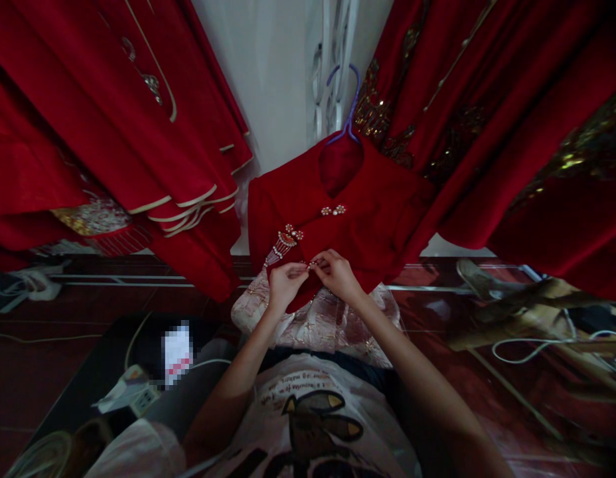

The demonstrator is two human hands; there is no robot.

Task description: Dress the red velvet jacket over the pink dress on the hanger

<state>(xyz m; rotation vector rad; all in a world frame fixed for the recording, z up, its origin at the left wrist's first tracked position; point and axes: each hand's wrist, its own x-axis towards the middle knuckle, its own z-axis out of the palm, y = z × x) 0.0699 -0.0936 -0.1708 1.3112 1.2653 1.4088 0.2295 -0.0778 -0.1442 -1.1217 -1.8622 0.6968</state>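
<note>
A red velvet garment (368,206) hangs in front of me on a purple hanger (348,109). Pearl button clasps (333,210) run down its diagonal front, and a beaded tassel (279,249) dangles at its left. My left hand (284,282) and my right hand (338,273) meet at the lowest clasp (312,265). Both hands pinch the fabric edge there, fingers closed on the clasp. A pale embroidered skirt (322,322) shows beneath the red top.
More red embroidered garments hang close at the left (113,133) and right (512,133). A white wall (268,73) lies behind. A dark table edge with a white device (131,395) is at lower left. Cables and a shoe (474,275) lie on the dark red floor.
</note>
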